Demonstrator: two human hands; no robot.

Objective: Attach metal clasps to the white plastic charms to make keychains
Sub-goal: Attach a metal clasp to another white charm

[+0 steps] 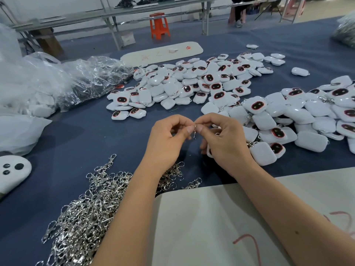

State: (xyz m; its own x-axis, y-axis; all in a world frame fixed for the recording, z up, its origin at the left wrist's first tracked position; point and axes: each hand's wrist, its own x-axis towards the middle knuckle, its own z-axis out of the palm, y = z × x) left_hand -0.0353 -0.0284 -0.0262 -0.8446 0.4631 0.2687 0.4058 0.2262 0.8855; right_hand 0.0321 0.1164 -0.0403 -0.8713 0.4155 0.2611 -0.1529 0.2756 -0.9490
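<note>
Both hands meet above the blue table, pinching one small metal clasp (pixel 195 131) that hangs between the fingertips. My left hand (pixel 167 141) pinches it from the left with thumb and forefinger. My right hand (pixel 222 143) pinches it from the right, and a white plastic charm (pixel 209 153) peeks out under its palm, tucked in the lower fingers. A heap of loose silver clasps (pixel 86 210) lies at the lower left. White charms with dark red-rimmed faces form a pile (pixel 192 83) in the middle and another pile (pixel 299 116) at the right.
Clear plastic bags (pixel 76 79) lie at the far left. A white board (pixel 230 227) covers the near table edge, and a long white board (pixel 161 52) lies at the back. A white part with black dots (pixel 11 173) sits at the left edge. An orange stool (pixel 159 25) stands beyond the table.
</note>
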